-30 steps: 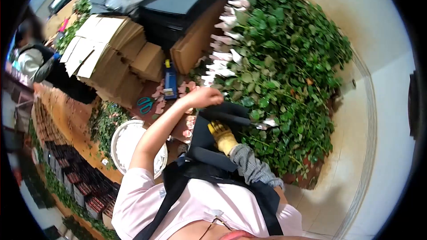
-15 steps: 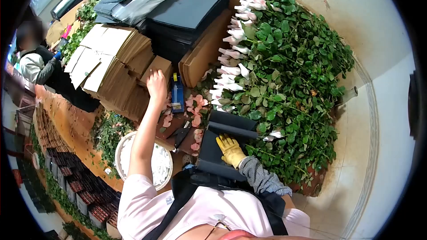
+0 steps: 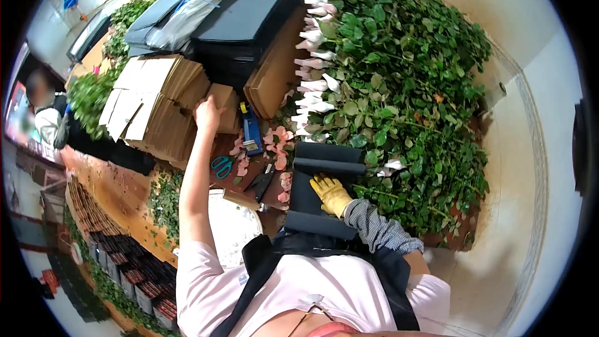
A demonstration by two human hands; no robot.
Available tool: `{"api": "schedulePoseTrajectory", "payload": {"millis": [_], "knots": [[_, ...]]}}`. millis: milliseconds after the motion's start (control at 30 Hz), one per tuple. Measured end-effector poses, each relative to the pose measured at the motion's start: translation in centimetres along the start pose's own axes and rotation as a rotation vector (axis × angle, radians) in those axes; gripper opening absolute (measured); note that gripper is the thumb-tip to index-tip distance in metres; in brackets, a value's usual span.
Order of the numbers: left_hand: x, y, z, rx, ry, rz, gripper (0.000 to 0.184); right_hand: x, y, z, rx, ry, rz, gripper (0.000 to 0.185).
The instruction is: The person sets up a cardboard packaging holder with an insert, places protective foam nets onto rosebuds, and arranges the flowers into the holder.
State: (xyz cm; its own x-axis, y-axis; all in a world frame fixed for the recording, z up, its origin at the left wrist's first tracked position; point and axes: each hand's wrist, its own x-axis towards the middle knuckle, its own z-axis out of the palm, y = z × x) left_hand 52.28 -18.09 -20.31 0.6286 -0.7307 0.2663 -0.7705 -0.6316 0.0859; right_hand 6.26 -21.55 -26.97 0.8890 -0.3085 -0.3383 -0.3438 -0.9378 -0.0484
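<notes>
Gloved right hand [image 3: 332, 196] is lying spread, gripping nothing, on the black sheet [image 3: 302, 197], near and left of leafy stems [image 3: 405, 103]; bare left hand [image 3: 208, 115] is curling at cardboard pieces [image 3: 227, 105], grip indeterminable.

1. Blue tape dispenser [image 3: 251, 132] on the table [image 3: 273, 192]; loose pink petals [image 3: 279, 142] strewn near it.
2. Teal-handled scissors [image 3: 221, 166] nearby; a black tool [image 3: 259, 183] beside them, kind unclear.
3. White round tub [image 3: 255, 213] by the table's near side, contents whitish.
4. Co-worker [image 3: 47, 126] at upper left, pale sleeve; leafy bunch [image 3: 93, 103] in front, blurred.
5. Cut greenery [image 3: 165, 200] on orange-brown floor [image 3: 125, 193].
6. Dark stacks with reddish tops [image 3: 134, 263], lower left.
</notes>
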Motion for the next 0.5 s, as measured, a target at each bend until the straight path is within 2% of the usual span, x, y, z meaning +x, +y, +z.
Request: {"api": "schedulePoseTrajectory", "payload": {"millis": [100, 133, 200, 267, 333, 367, 400, 433, 467, 500], "knots": [[-0.5, 0.1, -0.7, -0.011, 0.005, -0.086, 0.071, -0.1, 0.2, 0.0, -0.055, 0.05, -0.005, 0.072], [-0.7, -0.3, -0.5, -0.037, 0.127, -0.047, 0.067, -0.3, 0.1, 0.2, -0.078, 0.096, -0.006, 0.07], [-1.7, 0.0, -2.5, -0.124, 0.224, -0.011, 0.065, -0.4, 0.1, 0.2, -0.092, 0.087, -0.014, 0.068], [-4.3, 1.0, -5.3, -0.341, 0.311, -0.026, 0.08, 0.4, 0.3, 2.1, -0.073, 0.103, 0.006, 0.055], [-9.2, 3.3, -9.1, -0.679, 0.032, -0.161, 0.092, 0.9, 0.5, 3.6, -0.086, 0.148, 0.009, 0.05], [-11.5, 4.2, -10.4, -1.008, -0.286, -0.163, 0.101, 0.7, 0.5, 2.9, -0.062, 0.119, 0.005, 0.049], [-13.6, 5.7, -11.4, -0.99, -0.577, -0.181, 0.095, 0.7, 0.4, 2.9, -0.091, 0.117, 0.011, 0.051], [-15.4, 4.5, -6.9, -1.154, -0.713, 0.034, 0.082, 0.6, 0.4, 3.2, -0.078, 0.147, 0.007, 0.053], [-17.4, 5.8, -6.0, -1.268, -1.009, -0.106, 0.062, 0.5, 0.5, 3.5, -0.066, 0.177, 0.005, 0.054], [-18.9, 6.8, -4.0, -1.206, -1.12, -0.113, 0.046, 0.3, 0.4, 2.2, -0.064, 0.074, 0.0, 0.058]]}}
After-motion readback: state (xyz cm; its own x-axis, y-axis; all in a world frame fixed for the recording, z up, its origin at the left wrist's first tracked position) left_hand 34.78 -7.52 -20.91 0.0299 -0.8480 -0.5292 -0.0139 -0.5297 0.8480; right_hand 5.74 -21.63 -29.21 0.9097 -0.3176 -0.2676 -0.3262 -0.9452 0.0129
